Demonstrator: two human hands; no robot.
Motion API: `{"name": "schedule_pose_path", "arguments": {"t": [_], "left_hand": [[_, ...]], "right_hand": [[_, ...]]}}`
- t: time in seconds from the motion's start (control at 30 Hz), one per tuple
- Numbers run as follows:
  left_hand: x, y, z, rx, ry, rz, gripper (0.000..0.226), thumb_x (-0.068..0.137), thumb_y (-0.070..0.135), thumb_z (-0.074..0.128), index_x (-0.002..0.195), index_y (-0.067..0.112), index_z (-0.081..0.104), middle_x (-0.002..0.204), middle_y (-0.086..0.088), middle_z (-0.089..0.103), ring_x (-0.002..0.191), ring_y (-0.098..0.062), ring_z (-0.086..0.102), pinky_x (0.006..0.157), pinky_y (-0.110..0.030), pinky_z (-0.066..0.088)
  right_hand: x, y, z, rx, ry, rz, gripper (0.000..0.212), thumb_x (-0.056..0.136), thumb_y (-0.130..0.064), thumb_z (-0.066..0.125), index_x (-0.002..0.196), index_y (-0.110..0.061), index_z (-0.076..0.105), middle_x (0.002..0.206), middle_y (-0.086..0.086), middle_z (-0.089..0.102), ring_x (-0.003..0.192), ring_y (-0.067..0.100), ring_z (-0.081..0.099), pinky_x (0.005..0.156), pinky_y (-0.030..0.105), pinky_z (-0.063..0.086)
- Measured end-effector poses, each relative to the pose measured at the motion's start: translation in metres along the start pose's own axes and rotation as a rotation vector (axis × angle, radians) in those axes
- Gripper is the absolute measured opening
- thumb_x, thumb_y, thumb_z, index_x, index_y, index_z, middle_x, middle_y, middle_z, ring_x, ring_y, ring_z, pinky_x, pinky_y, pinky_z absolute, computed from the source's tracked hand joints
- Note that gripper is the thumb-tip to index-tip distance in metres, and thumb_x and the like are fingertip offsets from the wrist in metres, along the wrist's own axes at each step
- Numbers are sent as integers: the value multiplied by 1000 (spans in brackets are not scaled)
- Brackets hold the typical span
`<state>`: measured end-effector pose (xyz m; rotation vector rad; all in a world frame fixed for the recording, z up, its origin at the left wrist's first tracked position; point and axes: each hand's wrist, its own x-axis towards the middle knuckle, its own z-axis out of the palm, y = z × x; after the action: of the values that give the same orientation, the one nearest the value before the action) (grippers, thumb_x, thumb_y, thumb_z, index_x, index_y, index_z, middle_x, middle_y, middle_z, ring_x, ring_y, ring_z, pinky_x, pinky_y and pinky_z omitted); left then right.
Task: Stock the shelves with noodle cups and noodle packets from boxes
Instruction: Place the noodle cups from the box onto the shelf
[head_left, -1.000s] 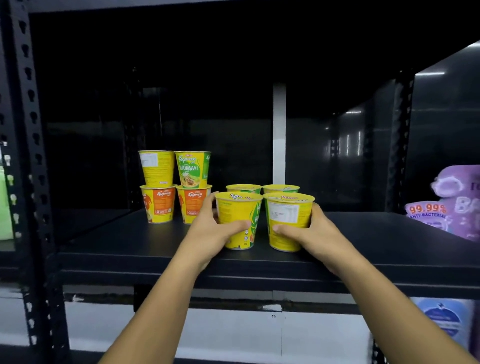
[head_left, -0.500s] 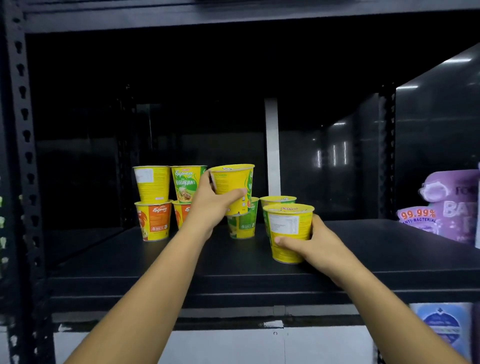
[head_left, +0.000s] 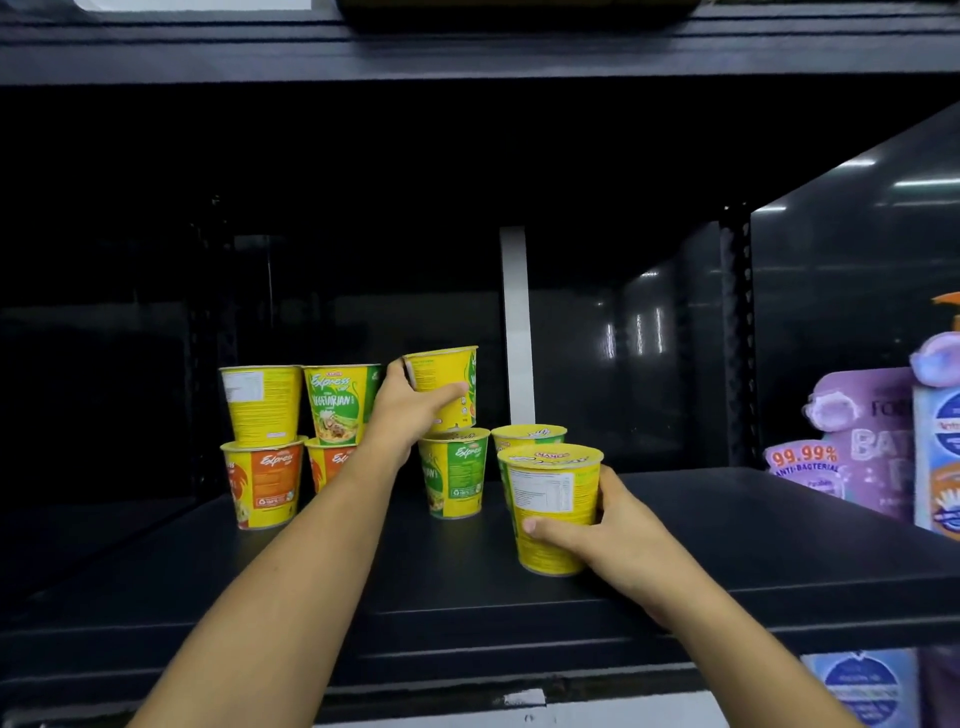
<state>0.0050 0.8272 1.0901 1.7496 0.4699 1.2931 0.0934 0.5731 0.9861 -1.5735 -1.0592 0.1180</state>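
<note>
My left hand (head_left: 410, 410) grips a yellow noodle cup (head_left: 448, 384) and holds it on top of a green-and-yellow cup (head_left: 456, 475) standing on the black shelf (head_left: 311, 571). My right hand (head_left: 610, 525) grips another yellow noodle cup (head_left: 553, 514) that stands on the shelf near its front edge. Behind that cup a further yellow cup (head_left: 527, 434) is partly hidden. To the left stand two stacks of two: a yellow cup (head_left: 260, 405) on an orange one (head_left: 262, 483), and a green vegetarian cup (head_left: 337, 402) on an orange one (head_left: 324, 462).
Purple and blue anti-bacterial refill packs (head_left: 857, 441) stand at the shelf's right end. A perforated black upright (head_left: 735, 338) and a white strip (head_left: 516, 327) are at the back. Another shelf board (head_left: 467, 52) runs close overhead. More packs (head_left: 862, 686) show below at right.
My left hand has lifted its yellow cup from the shelf and carried it back onto the green cup. My right hand has kept its cup on the shelf.
</note>
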Motion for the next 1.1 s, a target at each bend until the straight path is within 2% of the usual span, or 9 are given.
{"name": "schedule_pose_path", "arguments": {"t": [0.13,0.27,0.43,0.63,0.8,0.9,1.03,1.1], "left_hand": [[5,-9,1,21,-49,-10,72,71,34,94,129,24,53,113,5,71,100,-14,70,73,-30,58],[5,-16,2,24,-98,-19,66,76,34,91,128,26,52,113,5,71,99,-14,71,75,-30,57],[5,-22,2,4,-132,-30,70,78,39,89,135,28,50,119,5,70,104,-16,70,90,-40,59],[-1,-22,1,-12,-145,-34,68,80,40,87,136,27,51,118,5,70,105,-14,70,92,-40,58],[-7,-21,4,11,-135,-37,67,83,44,84,138,28,48,121,5,68,106,-14,68,90,-37,56],[-17,-19,1,91,-153,-37,69,87,49,78,143,28,44,130,3,65,108,-13,64,86,-33,51],[-42,-10,-9,257,-167,46,79,94,50,69,157,22,30,140,13,49,119,-11,51,94,-33,45],[-53,-8,-16,254,-101,82,82,95,48,69,160,22,26,152,8,41,132,-12,45,101,-33,42]], "right_hand": [[2,0,0,3,-4,5,67,66,-49,93,121,-42,56,111,-21,72,99,-3,69,93,30,57],[2,0,-1,5,-7,4,67,67,-49,92,122,-42,55,112,-20,72,100,-3,69,92,28,56],[1,0,-1,1,-12,2,66,67,-51,92,122,-43,55,113,-20,72,101,-2,69,94,29,56],[1,-1,-1,-7,-12,1,65,69,-51,91,123,-43,55,114,-21,71,101,-3,68,90,26,55],[1,-1,-1,-18,-10,4,67,68,-52,90,124,-44,54,114,-21,71,101,-2,68,93,28,56],[2,0,-1,-15,-6,7,67,67,-53,91,123,-44,55,113,-20,72,101,-1,69,95,32,57],[3,1,-1,-10,-1,11,70,66,-52,92,124,-43,55,114,-20,71,103,1,69,97,36,57],[3,0,0,-10,7,7,71,67,-49,92,126,-41,54,115,-19,71,103,1,68,97,35,56]]}}
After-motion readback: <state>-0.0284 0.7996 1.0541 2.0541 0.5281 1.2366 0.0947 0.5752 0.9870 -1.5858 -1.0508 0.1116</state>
